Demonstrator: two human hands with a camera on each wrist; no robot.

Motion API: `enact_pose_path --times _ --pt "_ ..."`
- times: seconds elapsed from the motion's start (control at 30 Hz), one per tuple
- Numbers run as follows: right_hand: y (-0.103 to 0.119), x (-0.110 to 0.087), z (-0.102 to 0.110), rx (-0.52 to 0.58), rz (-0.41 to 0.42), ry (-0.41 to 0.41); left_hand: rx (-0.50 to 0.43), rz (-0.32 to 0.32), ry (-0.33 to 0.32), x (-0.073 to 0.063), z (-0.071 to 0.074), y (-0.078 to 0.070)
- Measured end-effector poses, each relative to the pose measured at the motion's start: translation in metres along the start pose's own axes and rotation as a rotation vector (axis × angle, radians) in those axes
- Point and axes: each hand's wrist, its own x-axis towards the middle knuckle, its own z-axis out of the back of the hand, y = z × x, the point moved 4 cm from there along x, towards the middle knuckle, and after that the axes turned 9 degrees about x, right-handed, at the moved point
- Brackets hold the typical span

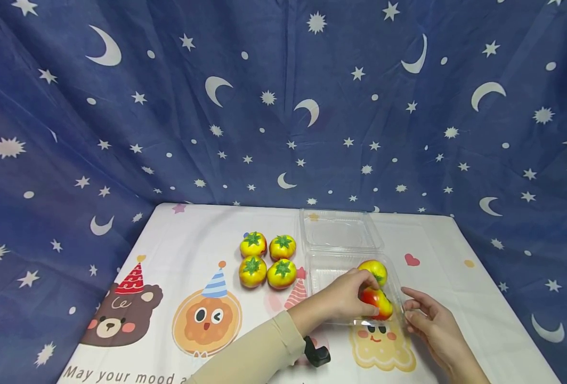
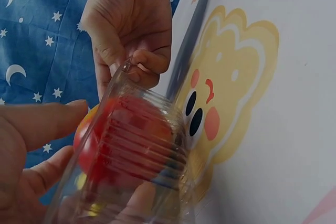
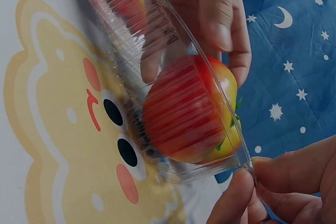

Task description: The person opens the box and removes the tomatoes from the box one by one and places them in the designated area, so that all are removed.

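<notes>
A clear plastic clamshell box [image 1: 331, 277] lies with its lid [image 1: 343, 232] folded back, seen in the head view. Inside its right end are two yellow-red toy tomatoes with green leaf tops. My left hand [image 1: 348, 296] reaches over the box's front wall, thumb and fingers around the nearer tomato [image 1: 383, 305], which lies on its side. The other tomato [image 1: 374, 271] sits just behind it. At the box's right edge, my right hand [image 1: 432, 325] pinches the rim between thumb and fingers, as the right wrist view shows with its fingertips [image 3: 236, 192].
Left of the box, several more toy tomatoes [image 1: 267, 260] stand in a two-by-two group, leaf tops up. A white cloth with printed cartoon figures covers the table [image 1: 159, 304]. Behind it hangs a blue curtain [image 1: 264, 122] with moons and stars.
</notes>
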Motion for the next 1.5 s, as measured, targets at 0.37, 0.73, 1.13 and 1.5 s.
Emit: enact_pose_path --times 0.37,0.73,1.13,1.5 --pt "0.001 -0.001 -0.001 0.022 -0.002 0.009 -0.054 0.073 -0.05 -0.001 -0.002 0.003" --pt "0.0 0.0 0.0 0.024 0.008 0.004 -0.1 0.101 -0.06 -0.004 0.001 0.006" --pt "0.002 0.0 -0.001 0.012 0.018 -0.011 -0.241 0.111 -0.06 -0.013 0.012 0.007" --pt "0.002 -0.001 -0.001 0.031 0.046 0.002 -0.366 0.08 -0.078 -0.017 0.032 0.014"
